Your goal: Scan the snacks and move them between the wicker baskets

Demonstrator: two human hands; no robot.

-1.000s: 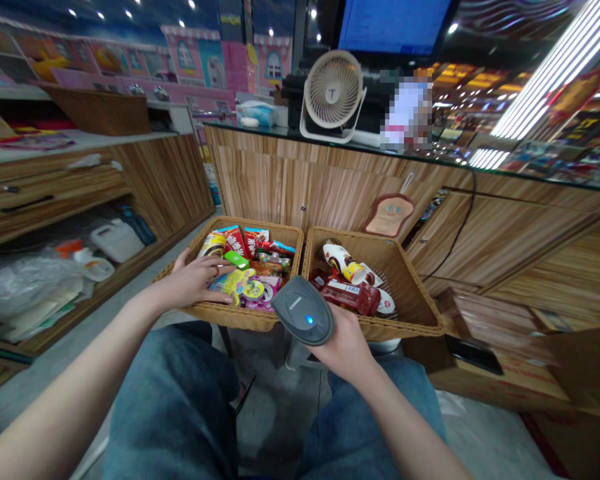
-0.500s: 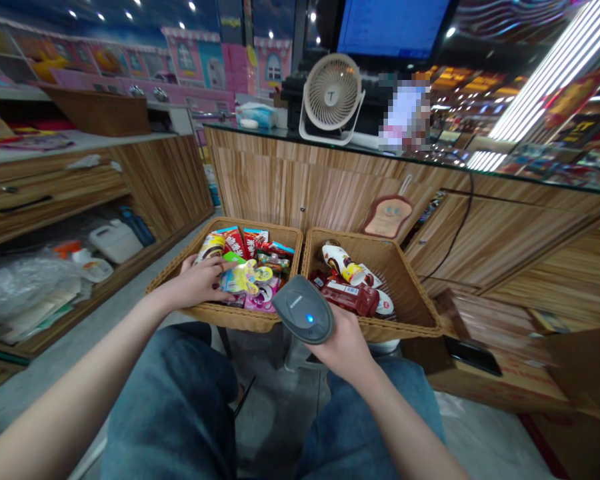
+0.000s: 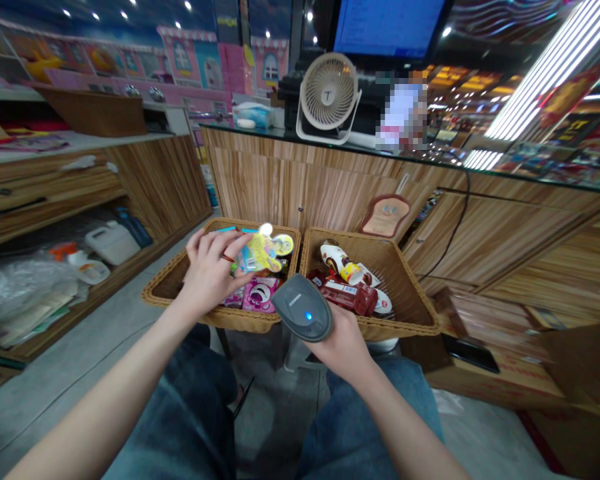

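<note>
My left hand (image 3: 215, 270) is closed on a yellow and blue cartoon-shaped snack package (image 3: 263, 253), held up over the left wicker basket (image 3: 250, 323). Below it in that basket lie a pink packet with a cartoon face (image 3: 260, 295) and other packets, partly hidden by the hand. My right hand (image 3: 347, 343) grips a dark grey barcode scanner (image 3: 304, 308) with a blue light lit on top; its handle is hidden. The scanner is in front of the gap between the baskets. In the right wicker basket (image 3: 415, 300) lie a brown package (image 3: 347, 293) and a white and yellow bottle-shaped package (image 3: 341, 263).
A white fan (image 3: 329, 93) and a monitor (image 3: 390, 27) stand on the glass-topped counter ahead. A toast-shaped hanging (image 3: 386, 215) is on its wooden front. Right, a dark phone (image 3: 471, 353) lies on a cardboard box (image 3: 520, 383). An open shelf with a white jug (image 3: 111, 241) is at left.
My left hand has lifted the cartoon-shaped package up out of the left basket's contents, moving it slightly right. The right hand and scanner have stayed nearly still.
</note>
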